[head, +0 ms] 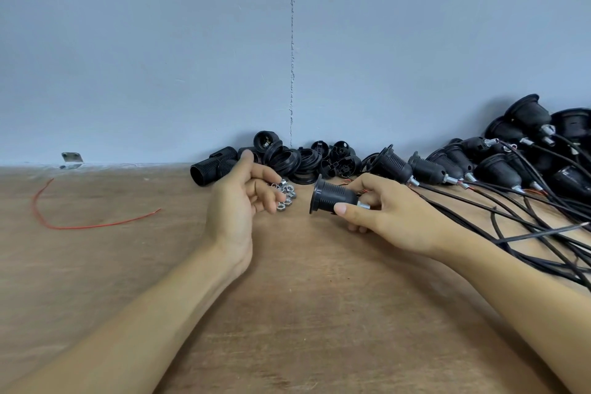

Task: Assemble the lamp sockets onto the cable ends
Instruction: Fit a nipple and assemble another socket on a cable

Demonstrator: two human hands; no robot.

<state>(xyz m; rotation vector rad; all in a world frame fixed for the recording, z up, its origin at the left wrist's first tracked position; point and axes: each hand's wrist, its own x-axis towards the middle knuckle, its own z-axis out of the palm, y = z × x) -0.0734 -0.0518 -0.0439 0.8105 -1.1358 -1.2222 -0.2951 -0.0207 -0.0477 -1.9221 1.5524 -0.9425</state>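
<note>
My right hand [388, 213] grips a black lamp socket [334, 195] lying on its side, flange to the left, thumb on its silver threaded end. My left hand [238, 201] hovers just left of it, fingers loosely curled and holding nothing, beside a small heap of silver nuts [287, 193]. Loose black socket parts [287, 158] are piled against the wall behind my hands. Sockets fitted on black cables [479, 166] lie in a row to the right.
The wooden table [287, 297] runs to a grey wall. A red wire [80, 224] curves across the left side. A metal bracket [72, 158] sits at the wall on the far left. Black cables [543, 233] spread over the right edge.
</note>
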